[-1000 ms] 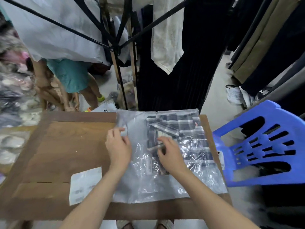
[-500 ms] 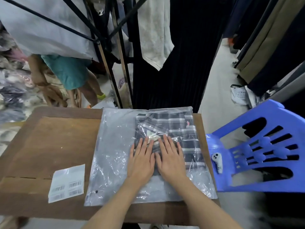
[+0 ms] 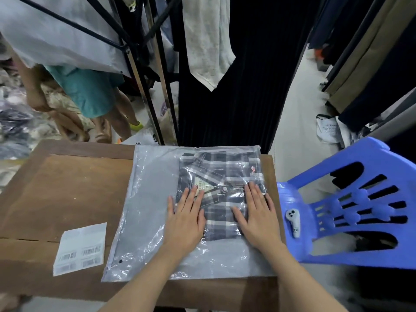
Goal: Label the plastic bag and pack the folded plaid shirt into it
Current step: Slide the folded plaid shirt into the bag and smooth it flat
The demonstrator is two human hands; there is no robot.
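Observation:
A clear plastic bag (image 3: 148, 206) lies flat on the right half of the brown table (image 3: 67, 192). The folded grey and white plaid shirt (image 3: 222, 174) sits inside it, towards the bag's right side. My left hand (image 3: 185, 219) rests flat, fingers spread, on the bag over the shirt's left edge. My right hand (image 3: 258, 215) lies flat on the shirt's right edge. Neither hand holds anything. A white sheet of barcode labels (image 3: 81, 248) lies on the table to the left of the bag.
A blue plastic chair (image 3: 351, 206) stands against the table's right side with a small grey device (image 3: 293, 221) on its seat. Clothes racks with hanging garments (image 3: 209, 41) rise behind the table. Another person's legs (image 3: 94, 104) are at the back left.
Both hands were together at the shirt's middle half a second ago. They have slid apart to its left and right edges, pressing the bag flat.

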